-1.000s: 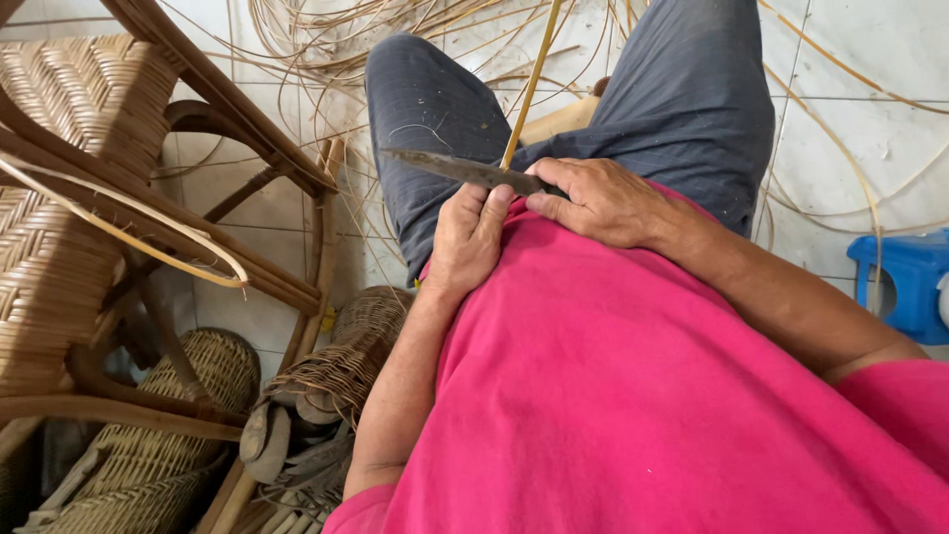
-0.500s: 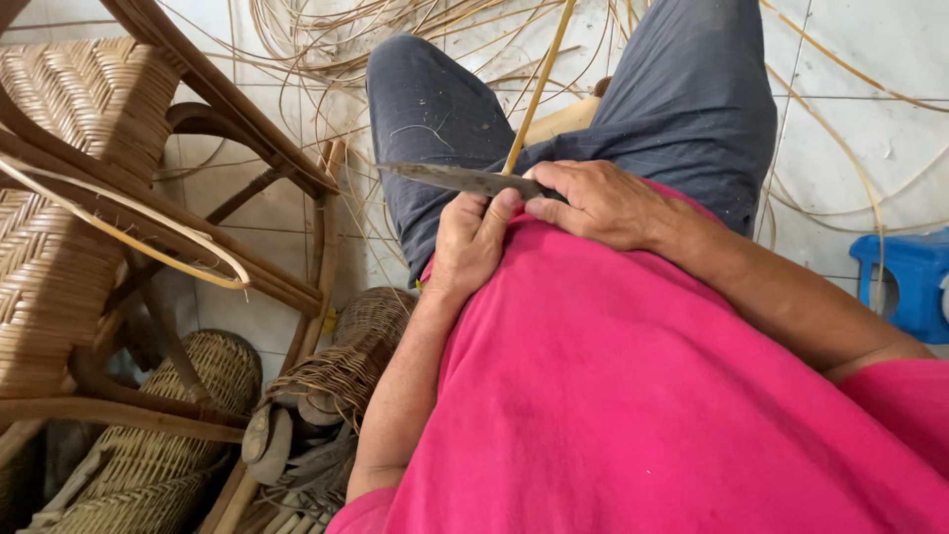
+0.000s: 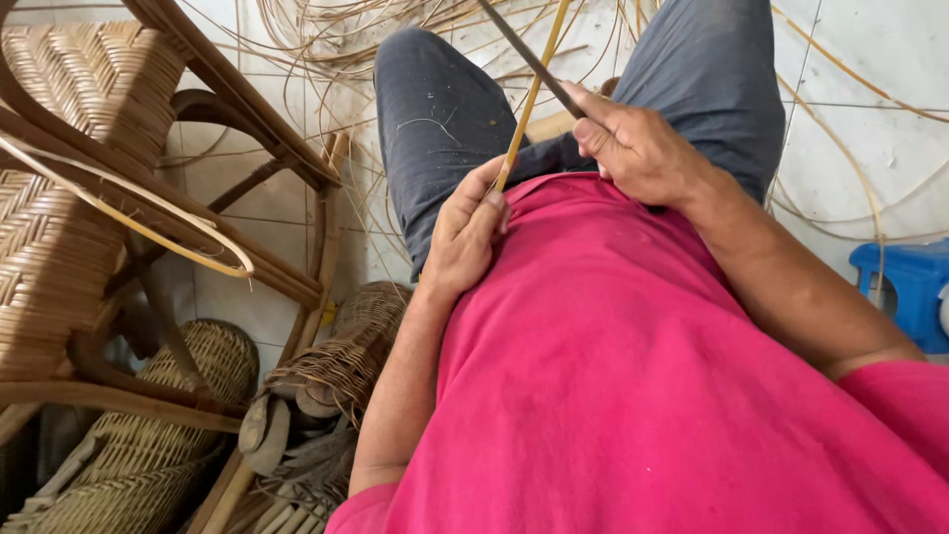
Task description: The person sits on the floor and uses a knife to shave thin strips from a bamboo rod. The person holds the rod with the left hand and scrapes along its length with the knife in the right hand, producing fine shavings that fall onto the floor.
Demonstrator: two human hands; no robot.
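Observation:
I sit in a pink shirt and grey trousers. My left hand (image 3: 470,232) pinches the near end of a thin yellow rattan strip (image 3: 532,94) that runs up and away over my lap. My right hand (image 3: 638,148) grips the handle of a dark knife (image 3: 529,59). Its blade points up and to the left and crosses the strip just above my left hand's fingers. Blade and strip touch or nearly touch where they cross.
A woven rattan chair (image 3: 69,208) with a curved wooden frame stands at the left. Woven baskets (image 3: 173,415) lie on the floor below it. Loose rattan strands (image 3: 336,40) are strewn over the white tiled floor. A blue plastic stool (image 3: 909,287) sits at the right edge.
The knife blade has swung from lying across my lap, pointing left, to pointing up and away. My right hand has turned with it. My left hand has kept its hold on the strip.

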